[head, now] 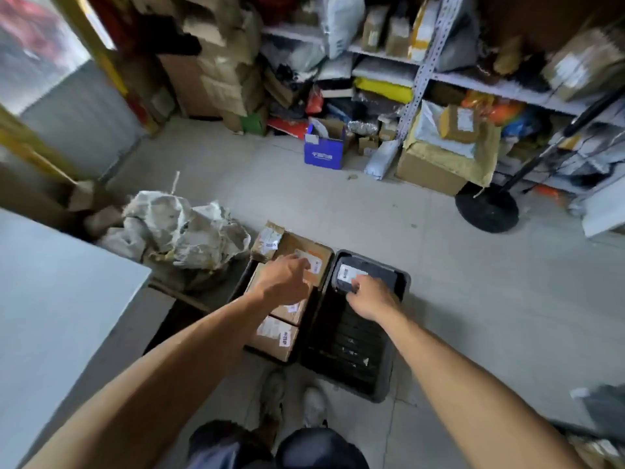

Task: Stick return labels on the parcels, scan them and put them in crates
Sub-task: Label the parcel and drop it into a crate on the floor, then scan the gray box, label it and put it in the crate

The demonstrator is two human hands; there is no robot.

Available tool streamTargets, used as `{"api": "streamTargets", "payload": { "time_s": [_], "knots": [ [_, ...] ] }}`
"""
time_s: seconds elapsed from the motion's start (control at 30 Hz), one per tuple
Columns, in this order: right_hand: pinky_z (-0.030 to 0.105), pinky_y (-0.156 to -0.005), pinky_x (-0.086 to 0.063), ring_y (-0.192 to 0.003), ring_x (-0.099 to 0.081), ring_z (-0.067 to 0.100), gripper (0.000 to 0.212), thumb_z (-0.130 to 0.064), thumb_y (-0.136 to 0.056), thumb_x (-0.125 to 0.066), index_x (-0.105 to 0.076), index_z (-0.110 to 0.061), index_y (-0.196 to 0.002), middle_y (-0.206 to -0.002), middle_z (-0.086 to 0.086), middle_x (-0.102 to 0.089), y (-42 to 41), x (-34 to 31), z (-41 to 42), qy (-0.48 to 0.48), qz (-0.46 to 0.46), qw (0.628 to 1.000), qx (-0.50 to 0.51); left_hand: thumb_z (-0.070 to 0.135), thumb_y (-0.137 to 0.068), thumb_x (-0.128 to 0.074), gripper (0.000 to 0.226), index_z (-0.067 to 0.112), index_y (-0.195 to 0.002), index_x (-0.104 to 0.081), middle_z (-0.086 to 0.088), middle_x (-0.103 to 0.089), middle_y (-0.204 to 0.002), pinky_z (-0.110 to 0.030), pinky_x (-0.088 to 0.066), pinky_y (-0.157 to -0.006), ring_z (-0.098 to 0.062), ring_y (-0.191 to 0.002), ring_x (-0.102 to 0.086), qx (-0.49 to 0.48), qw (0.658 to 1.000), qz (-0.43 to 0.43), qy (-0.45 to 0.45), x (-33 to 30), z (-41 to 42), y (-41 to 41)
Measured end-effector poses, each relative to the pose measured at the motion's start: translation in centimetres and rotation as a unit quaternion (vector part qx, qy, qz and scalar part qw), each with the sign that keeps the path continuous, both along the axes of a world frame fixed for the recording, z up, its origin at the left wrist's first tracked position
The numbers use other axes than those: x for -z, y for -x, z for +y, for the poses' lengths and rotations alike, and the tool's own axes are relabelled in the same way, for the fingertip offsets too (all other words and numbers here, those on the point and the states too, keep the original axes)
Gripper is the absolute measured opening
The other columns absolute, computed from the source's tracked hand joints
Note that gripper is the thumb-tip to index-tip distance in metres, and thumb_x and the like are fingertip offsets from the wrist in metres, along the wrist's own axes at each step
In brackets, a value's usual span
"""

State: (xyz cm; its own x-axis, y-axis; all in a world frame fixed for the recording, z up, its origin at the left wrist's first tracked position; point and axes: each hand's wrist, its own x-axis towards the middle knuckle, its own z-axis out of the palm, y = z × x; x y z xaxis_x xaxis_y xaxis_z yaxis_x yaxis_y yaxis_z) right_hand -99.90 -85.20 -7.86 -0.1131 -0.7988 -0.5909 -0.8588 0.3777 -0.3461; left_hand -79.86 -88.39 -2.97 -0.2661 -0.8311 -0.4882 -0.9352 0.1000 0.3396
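Two black crates stand side by side on the floor. The left crate [240, 286] is packed with brown cardboard parcels [274, 336] carrying white labels. My left hand [285, 277] reaches over them and rests on the far parcel [318, 252]; its fingers are blurred. The right crate [378, 384] holds a dark flat parcel [382, 276] with a white label [348, 273] at its far end. My right hand [368, 297] grips the near edge of that dark parcel, down inside the crate.
A grey table [50, 299] fills the left. A crumpled white sack [182, 228] lies beside the left crate. Shelves [473, 82] crammed with parcels line the back, with a blue box [323, 150] and a black round stand base [487, 207] on the floor. My shoes [294, 401] stand just before the crates.
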Motion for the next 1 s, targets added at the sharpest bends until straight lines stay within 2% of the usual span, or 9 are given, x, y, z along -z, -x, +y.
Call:
{"api": "streamTargets", "payload": {
  "time_s": [0.1,0.17,0.23,0.37,0.47,0.6,0.73,0.83,1.0],
  "knots": [
    [0.035,-0.087,-0.054,-0.11,-0.064,0.034,0.029,-0.036,-0.087,-0.058,-0.065,-0.02,-0.111,-0.121,0.011,-0.067,-5.9,-3.7,-1.4,0.025,0.083,0.981,-0.175,0.023,-0.083,-0.056,0.043,0.027,-0.125,-0.063,-0.001,-0.065,-0.119,-0.037,-0.048,-0.095,-0.025,-0.115,-0.061,-0.074,0.987,-0.099,0.097,-3.5,3.6,-7.2],
    [0.032,-0.083,-0.049,-0.116,-0.063,0.032,0.033,-0.028,-0.09,-0.063,-0.064,-0.016,-0.121,-0.123,0.011,-0.065,-11.4,-7.0,-1.2,0.055,0.128,0.948,-0.285,0.032,-0.086,-0.058,0.034,0.023,-0.119,-0.062,-0.003,-0.064,-0.119,-0.038,-0.044,-0.094,-0.027,-0.114,-0.06,-0.141,0.968,-0.164,0.128,-5.5,7.6,-12.2],
    [0.032,-0.082,-0.049,-0.116,-0.062,0.029,0.031,-0.018,-0.087,-0.065,-0.064,-0.015,-0.118,-0.121,0.009,-0.067,-17.2,-10.1,-0.7,0.115,0.154,0.908,-0.373,0.032,-0.087,-0.058,0.038,0.019,-0.122,-0.056,-0.005,-0.062,-0.124,-0.039,-0.041,-0.095,-0.028,-0.117,-0.056,-0.217,0.942,-0.213,0.144,-7.3,11.9,-17.1],
    [0.036,-0.09,-0.048,-0.121,-0.058,0.03,0.036,-0.022,-0.087,-0.063,-0.058,-0.018,-0.122,-0.125,0.009,-0.064,-30.0,-14.2,3.6,0.214,0.126,0.826,-0.506,0.035,-0.087,-0.058,0.042,0.014,-0.123,-0.053,-0.009,-0.059,-0.126,-0.041,-0.041,-0.094,-0.03,-0.118,-0.054,-0.359,0.883,-0.262,0.153,-10.3,21.7,-26.1],
    [0.036,-0.082,-0.045,-0.12,-0.055,0.031,0.039,-0.02,-0.085,-0.062,-0.056,-0.017,-0.123,-0.122,0.009,-0.062,-39.6,-16.8,9.4,0.26,0.09,0.755,-0.595,0.037,-0.088,-0.057,0.042,0.014,-0.123,-0.054,-0.009,-0.059,-0.125,-0.04,-0.042,-0.092,-0.03,-0.116,-0.054,-0.444,0.838,-0.281,0.151,-12.0,29.9,-32.2],
    [0.034,-0.074,-0.042,-0.112,-0.055,0.03,0.039,-0.024,-0.086,-0.062,-0.055,-0.016,-0.124,-0.115,0.007,-0.062,-50.4,-18.1,18.3,0.284,0.068,0.677,-0.675,0.039,-0.09,-0.055,0.043,0.014,-0.125,-0.056,-0.009,-0.059,-0.127,-0.041,-0.043,-0.094,-0.031,-0.117,-0.055,-0.529,0.788,-0.292,0.121,-13.3,41.0,-37.9],
    [0.034,-0.078,-0.045,-0.113,-0.054,0.029,0.04,-0.027,-0.084,-0.064,-0.056,-0.019,-0.122,-0.115,0.006,-0.063,-61.2,-18.7,31.1,0.294,0.007,0.594,-0.748,0.04,-0.092,-0.052,0.043,0.014,-0.127,-0.055,-0.009,-0.057,-0.129,-0.04,-0.04,-0.096,-0.03,-0.119,-0.053,-0.612,0.718,-0.318,0.094,-14.1,55.5,-43.4],
    [0.033,-0.074,-0.044,-0.106,-0.057,0.029,0.033,-0.033,-0.083,-0.067,-0.055,-0.02,-0.111,-0.111,0.006,-0.065,-66.8,-19.4,40.0,0.302,-0.044,0.533,-0.789,0.041,-0.097,-0.047,0.044,0.012,-0.13,-0.053,-0.01,-0.055,-0.132,-0.042,-0.04,-0.097,-0.03,-0.121,-0.051,-0.665,0.669,-0.325,0.073,-14.6,64.8,-45.6],
    [0.034,-0.076,-0.043,-0.109,-0.057,0.029,0.047,-0.037,-0.086,-0.066,-0.053,-0.018,-0.128,-0.115,0.007,-0.063,-72.6,-19.8,51.8,0.292,-0.095,0.469,-0.828,0.041,-0.096,-0.05,0.047,0.012,-0.132,-0.051,-0.01,-0.052,-0.133,-0.043,-0.039,-0.099,-0.032,-0.123,-0.049,-0.747,0.593,-0.298,0.039,-15.0,75.6,-47.4]
  ]
}}
